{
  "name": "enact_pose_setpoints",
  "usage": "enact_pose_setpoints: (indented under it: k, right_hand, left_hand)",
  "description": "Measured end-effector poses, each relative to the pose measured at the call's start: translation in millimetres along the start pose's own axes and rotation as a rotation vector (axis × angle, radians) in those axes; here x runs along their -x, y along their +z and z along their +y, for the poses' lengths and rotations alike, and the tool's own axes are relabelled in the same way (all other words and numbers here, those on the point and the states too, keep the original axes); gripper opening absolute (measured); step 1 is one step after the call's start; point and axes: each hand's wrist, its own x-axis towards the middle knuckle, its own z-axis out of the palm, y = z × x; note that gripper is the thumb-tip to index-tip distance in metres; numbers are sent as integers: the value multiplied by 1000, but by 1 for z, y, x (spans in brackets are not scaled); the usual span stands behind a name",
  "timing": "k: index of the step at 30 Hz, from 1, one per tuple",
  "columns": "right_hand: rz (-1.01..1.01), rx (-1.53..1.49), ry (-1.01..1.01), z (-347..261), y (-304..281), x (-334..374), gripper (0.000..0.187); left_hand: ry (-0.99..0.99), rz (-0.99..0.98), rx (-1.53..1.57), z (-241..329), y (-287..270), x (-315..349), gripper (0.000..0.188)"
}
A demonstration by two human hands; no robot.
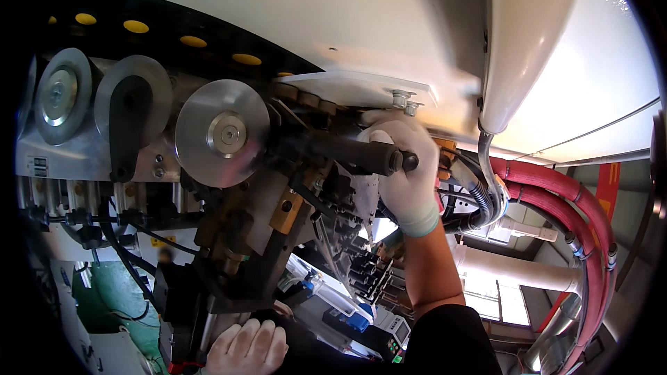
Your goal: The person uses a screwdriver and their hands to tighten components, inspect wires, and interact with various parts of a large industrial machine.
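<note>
From my distant seat I see the dark bar (351, 154) lying left of the right hand (408, 170), its long axis nearly level, its end knob (410, 161) overlapping that hand. The left hand (246, 348) is farther off, low down, fingers side by side, cut off below. I can't tell what either hand grips — the right fingertips blur, the left ones are hidden.

Left of my right hand (410, 170), the dark cylindrical bar (347, 151) and steel disc (226, 135) blocked the way; the white bracket plate (368, 87) closed it above. The dark metal frame (240, 298) stood over my left hand (246, 347). Open room showed above the green floor (114, 292), partly crossed by black cables (125, 253).
</note>
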Motion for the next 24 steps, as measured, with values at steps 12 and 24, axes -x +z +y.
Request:
enact_pose_setpoints:
  k: [12,24]
  right_hand:
    - [171,-480,3,-2,2,10,78]
    - [139,-380,38,20,18,8,67]
  left_hand:
    - [2,-103,52,-1,-4,-1,18]
    - [15,-60,0,0,-3,-3,18]
